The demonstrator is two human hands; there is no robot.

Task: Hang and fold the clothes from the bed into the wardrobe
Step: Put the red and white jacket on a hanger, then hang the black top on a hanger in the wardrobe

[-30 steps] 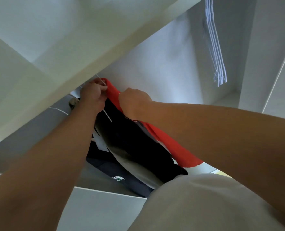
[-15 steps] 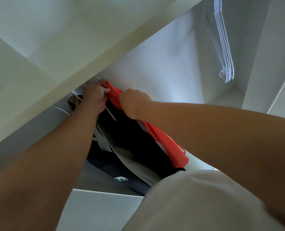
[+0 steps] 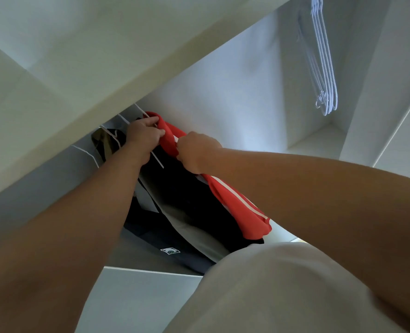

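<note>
Between left hand (image 3: 143, 137) and right hand (image 3: 195, 152), red white-striped fabric garment (image 3: 242, 217): both clutch it tight, guessing to seat it on thin white wire hanger (image 3: 158, 161).

The garment (image 3: 242, 207) hangs rightmost among hung clothes (image 3: 182, 195) under the wardrobe shelf (image 3: 127, 80). Left hand (image 3: 142, 135) is at its top, right hand (image 3: 196, 150) just beside. Spare hangers (image 3: 326, 102) hang far right.

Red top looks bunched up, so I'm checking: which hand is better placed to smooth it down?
Right, probably. The right hand pinches the red top lower down; the left hand holds its upper end.
</note>
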